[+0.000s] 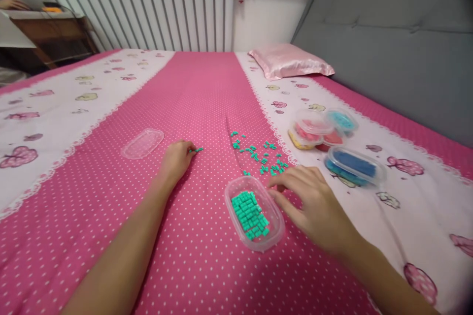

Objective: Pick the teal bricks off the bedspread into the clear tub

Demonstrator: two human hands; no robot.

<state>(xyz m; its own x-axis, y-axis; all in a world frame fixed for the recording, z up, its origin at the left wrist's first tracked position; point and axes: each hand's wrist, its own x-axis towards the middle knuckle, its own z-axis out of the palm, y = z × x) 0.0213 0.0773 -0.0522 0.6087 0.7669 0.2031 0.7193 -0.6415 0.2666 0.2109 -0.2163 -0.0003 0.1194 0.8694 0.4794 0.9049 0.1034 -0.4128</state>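
While the left hand is held low over the bed, its fingertips are drawn together at a short green row; whether a piece is actually pinched cannot be told. The right hand is held loosely curled, thumb and forefinger bent toward the near rim of the open tub just beside them — whether contact is made, or anything is gripped, cannot be made out.

If that rim were nudged by the right hand, the tub could be tipped on the soft bedding and its neat rows jumbled. Loose green pieces, strewn just beyond the right hand's fingers, could be scattered by a sweep of the wrist or lost in the crease near them.

Between the two hands, the tub is partly filled with green pieces, packed in rows, with its right-hand part left bare. A clear lid is laid flat beyond the left hand, to its left. Past the right hand, a tub of dark blue contents is set — and farther off, small tubs with yellow, pink, red and light-blue contents are clustered.
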